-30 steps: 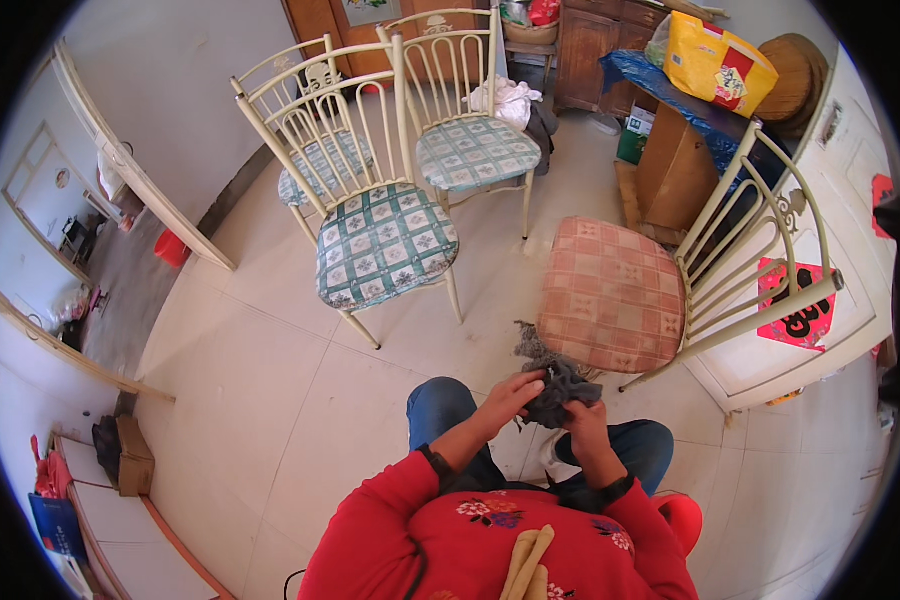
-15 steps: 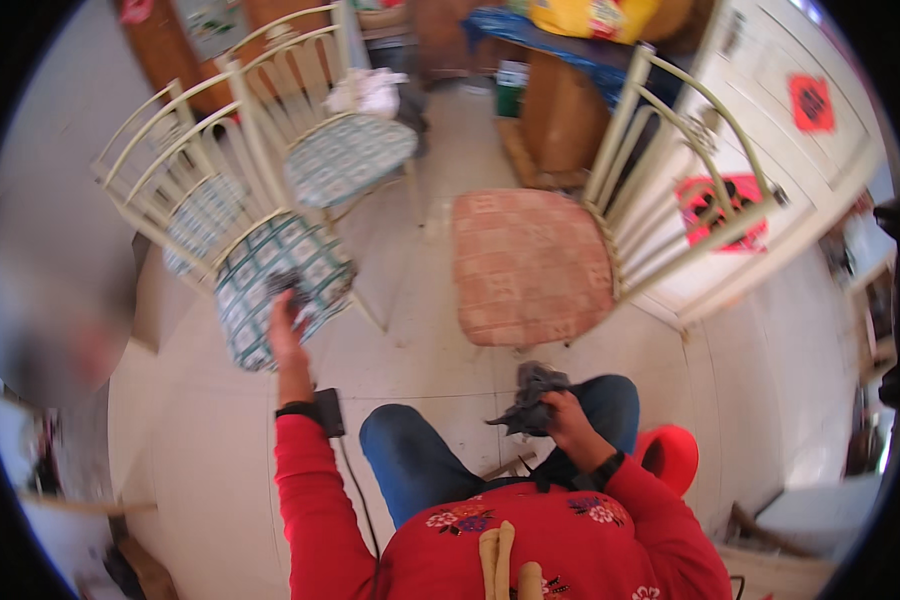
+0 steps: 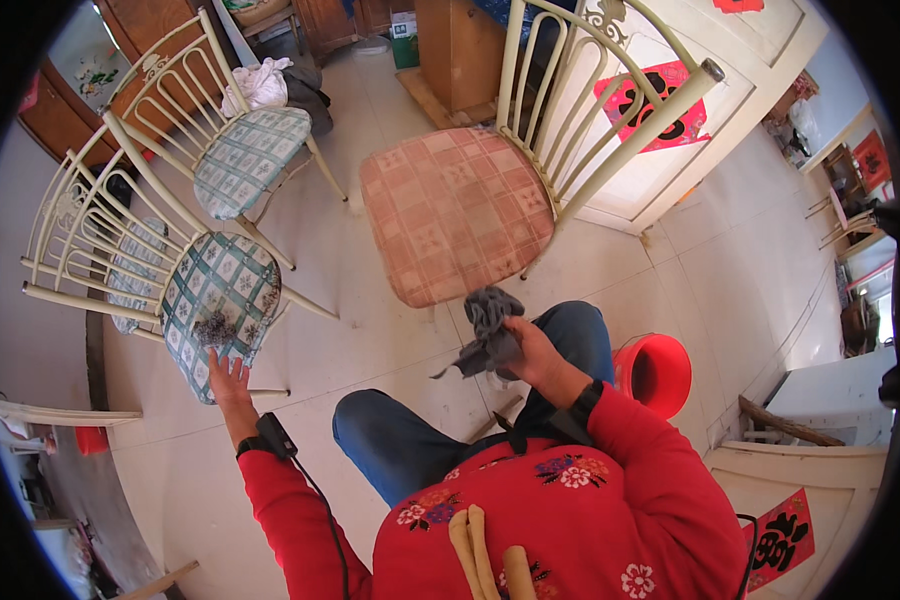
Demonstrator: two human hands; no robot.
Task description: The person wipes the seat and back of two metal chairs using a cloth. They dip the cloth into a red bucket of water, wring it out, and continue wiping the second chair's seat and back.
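Note:
My left hand (image 3: 231,388) is at the front edge of a green-and-white checked chair seat (image 3: 232,275), its fingers apart and holding nothing. Just beyond the fingertips a dark, tangled scouring pad (image 3: 214,329) lies on that seat. Dark smudges mark the seat cover by its right edge. In front of my right knee, my right hand (image 3: 542,358) is closed around a crumpled grey cloth (image 3: 489,327), which hangs loosely out of the grip. Beyond the cloth stands a chair with a pink checked seat (image 3: 460,215).
A red bucket (image 3: 660,372) stands beside my right knee. More cream metal chairs (image 3: 253,160) crowd the left, one with a light cloth (image 3: 260,84) near it. A white door (image 3: 660,190) is behind the pink-seated chair. A cable (image 3: 332,515) runs along my left arm.
My left hand has drawn back from the scouring pad, now lying on the seat. My right hand still grips the grey cloth. The view has turned right, shifting the chairs leftward.

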